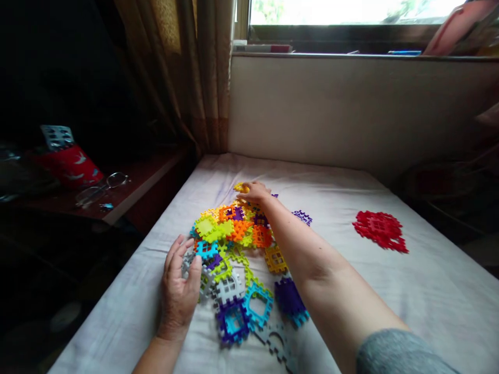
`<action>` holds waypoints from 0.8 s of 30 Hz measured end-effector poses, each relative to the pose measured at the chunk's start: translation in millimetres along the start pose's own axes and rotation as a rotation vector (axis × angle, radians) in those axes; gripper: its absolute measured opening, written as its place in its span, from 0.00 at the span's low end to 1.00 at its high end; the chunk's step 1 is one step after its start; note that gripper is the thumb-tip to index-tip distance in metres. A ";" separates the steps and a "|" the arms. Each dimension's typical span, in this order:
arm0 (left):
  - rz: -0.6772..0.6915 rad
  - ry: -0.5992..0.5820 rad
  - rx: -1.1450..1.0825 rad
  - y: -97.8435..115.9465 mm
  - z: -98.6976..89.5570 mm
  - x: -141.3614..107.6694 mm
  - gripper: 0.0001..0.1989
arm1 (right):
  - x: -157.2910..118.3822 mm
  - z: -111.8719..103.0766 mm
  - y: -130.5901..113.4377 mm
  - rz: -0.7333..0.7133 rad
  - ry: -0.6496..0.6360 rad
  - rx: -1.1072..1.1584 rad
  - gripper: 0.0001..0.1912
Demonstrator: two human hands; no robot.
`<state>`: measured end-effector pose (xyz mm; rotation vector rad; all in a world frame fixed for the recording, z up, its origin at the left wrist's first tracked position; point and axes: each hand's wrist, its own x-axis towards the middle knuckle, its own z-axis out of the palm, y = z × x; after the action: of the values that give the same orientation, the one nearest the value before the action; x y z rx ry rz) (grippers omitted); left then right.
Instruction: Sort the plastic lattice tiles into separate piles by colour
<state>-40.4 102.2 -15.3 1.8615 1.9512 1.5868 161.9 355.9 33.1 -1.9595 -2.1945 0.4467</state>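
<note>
Looks like the yellow piece [239, 187]'s right by the right hand [258, 191]'s fingertips, can't tell if pinched; left hand [181, 284]'s farther off, fingers loosely spread

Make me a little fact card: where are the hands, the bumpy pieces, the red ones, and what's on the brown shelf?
Left hand: open, beside the pile's near left
Right hand: at the pile's far end, by a yellow piece; grip unclear
Mixed pile: orange, purple, green, blue, grey, yellow
Red pieces: apart, on the right
Brown shelf: red container, glasses
</note>
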 end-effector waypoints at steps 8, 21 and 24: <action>0.088 -0.083 0.094 -3.4 11.0 -1.1 0.23 | -84.8 -17.2 3.8 -0.422 -0.186 0.140 0.18; 0.234 -0.466 -0.105 30.3 -15.9 -1.9 0.27 | -205.2 -46.5 49.2 -0.463 -0.027 0.528 0.13; 0.349 -0.653 0.034 31.4 -37.2 -10.6 0.35 | -203.5 -43.9 91.3 -0.186 0.169 0.563 0.16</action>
<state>-37.0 64.0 16.5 2.4200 1.4309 0.8042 287.1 168.0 59.6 -1.4280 -1.8568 0.7409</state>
